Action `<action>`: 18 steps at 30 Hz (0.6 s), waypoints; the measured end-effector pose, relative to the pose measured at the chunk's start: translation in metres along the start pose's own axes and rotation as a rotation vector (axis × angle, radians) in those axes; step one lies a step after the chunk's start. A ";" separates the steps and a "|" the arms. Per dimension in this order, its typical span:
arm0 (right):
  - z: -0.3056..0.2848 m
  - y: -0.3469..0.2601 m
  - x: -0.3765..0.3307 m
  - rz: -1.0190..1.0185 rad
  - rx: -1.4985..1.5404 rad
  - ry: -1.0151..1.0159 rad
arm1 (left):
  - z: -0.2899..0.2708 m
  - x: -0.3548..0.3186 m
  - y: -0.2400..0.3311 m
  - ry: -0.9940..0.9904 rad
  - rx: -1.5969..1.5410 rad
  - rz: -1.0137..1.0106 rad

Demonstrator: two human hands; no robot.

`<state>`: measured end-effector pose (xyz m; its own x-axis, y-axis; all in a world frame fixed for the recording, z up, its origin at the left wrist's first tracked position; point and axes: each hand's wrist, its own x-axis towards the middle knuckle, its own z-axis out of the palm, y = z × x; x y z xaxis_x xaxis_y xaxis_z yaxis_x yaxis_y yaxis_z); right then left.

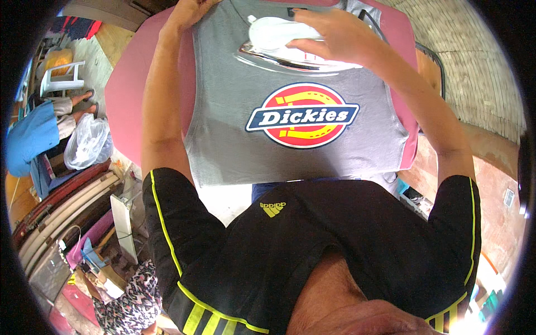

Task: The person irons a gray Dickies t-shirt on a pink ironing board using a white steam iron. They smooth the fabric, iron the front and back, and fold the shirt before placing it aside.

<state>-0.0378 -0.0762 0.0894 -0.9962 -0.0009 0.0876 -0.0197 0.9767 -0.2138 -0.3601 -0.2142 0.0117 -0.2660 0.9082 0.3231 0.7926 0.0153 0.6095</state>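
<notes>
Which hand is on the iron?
The right hand: it grips the white iron's handle on the grey sleeveless shirt. The left hand only presses the shirt's far edge flat on the pink ironing board.

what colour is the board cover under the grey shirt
Pink, seen in the head view: the board cover shows around the grey shirt, which the right hand irons.

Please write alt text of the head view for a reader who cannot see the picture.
Seen from above, a person's right hand holds a white iron on a grey shirt with a round red and yellow emblem, spread over a pink ironing board. The left hand presses the shirt's far edge.
</notes>
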 end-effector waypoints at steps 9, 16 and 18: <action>-0.005 -0.051 0.069 0.209 0.122 0.082 | -0.003 0.003 -0.023 -0.085 -0.217 -0.014; -0.008 -0.068 0.088 0.382 0.192 0.137 | -0.013 -0.003 -0.060 -0.247 -0.531 -0.061; -0.006 -0.061 0.092 0.379 0.176 0.112 | -0.011 -0.003 -0.059 -0.220 -0.413 -0.098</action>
<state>-0.1280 -0.1348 0.1167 -0.9204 0.3839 0.0739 0.3222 0.8520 -0.4127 -0.4125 -0.2221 -0.0172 -0.1706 0.9785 0.1160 0.4738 -0.0218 0.8804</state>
